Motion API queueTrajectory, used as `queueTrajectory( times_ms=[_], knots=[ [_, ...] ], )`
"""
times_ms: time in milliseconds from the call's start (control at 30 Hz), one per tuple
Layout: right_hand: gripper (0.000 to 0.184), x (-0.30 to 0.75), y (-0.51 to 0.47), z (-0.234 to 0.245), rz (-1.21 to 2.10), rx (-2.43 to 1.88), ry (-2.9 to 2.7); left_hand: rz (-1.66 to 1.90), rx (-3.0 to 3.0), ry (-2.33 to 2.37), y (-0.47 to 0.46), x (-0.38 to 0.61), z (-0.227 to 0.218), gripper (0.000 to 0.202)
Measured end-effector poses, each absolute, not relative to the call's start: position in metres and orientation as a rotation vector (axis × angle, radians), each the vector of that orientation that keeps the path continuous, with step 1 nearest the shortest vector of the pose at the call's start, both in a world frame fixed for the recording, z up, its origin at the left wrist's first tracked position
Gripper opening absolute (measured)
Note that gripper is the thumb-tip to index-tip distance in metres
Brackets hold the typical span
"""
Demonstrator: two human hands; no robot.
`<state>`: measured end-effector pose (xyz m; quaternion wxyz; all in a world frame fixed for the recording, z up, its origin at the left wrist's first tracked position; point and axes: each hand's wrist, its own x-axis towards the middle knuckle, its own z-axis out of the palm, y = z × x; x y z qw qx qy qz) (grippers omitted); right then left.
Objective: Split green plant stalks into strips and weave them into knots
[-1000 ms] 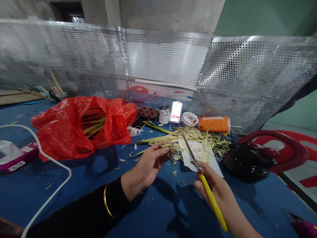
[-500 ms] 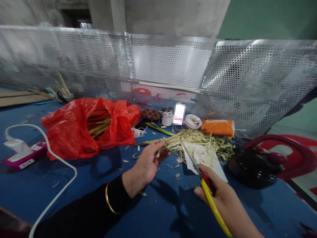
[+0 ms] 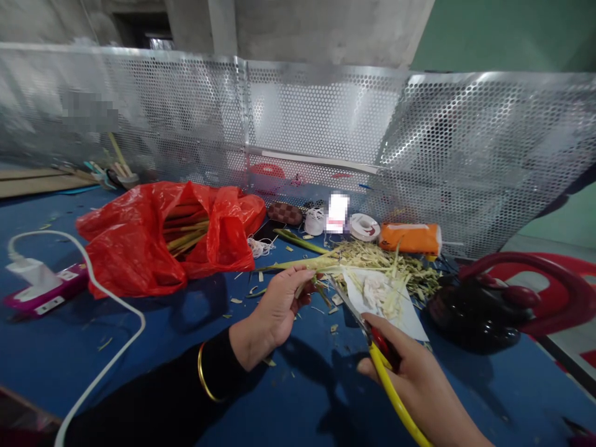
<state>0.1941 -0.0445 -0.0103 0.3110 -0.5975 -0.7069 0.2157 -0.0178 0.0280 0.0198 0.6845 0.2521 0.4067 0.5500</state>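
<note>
Left of the flat white paper sheet (image 3: pixel 412 320), the left hand (image 3: pixel 274 307) pinches a slim green plant stalk (image 3: pixel 321 287), thumb against fingers; by the sheet's near edge, the right hand (image 3: pixel 410 366) curls round yellow-handled metal scissors (image 3: pixel 391 391). I'd steady the stalk, fingertips clear of the blades.

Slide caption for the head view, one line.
Left hand holding plant pieces, right hand a yellow-handled tool, over a blue table.

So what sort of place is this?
Probably a workshop or craft workspace, judging by the wide blue tabletop, the tall silvery perforated metal panels behind it and the loose heap of pale green plant trimmings.
</note>
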Motion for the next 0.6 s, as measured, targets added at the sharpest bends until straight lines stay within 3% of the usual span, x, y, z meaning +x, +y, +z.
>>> queueTrajectory(
  times_ms=[600],
  knots=[
    [0.054,0.1970,-0.0448,-0.0049,0.408,-1.575,-1.960,1.186,0.670,0.920,0.0260,-0.0194,0.0231,0.010]
  ],
)
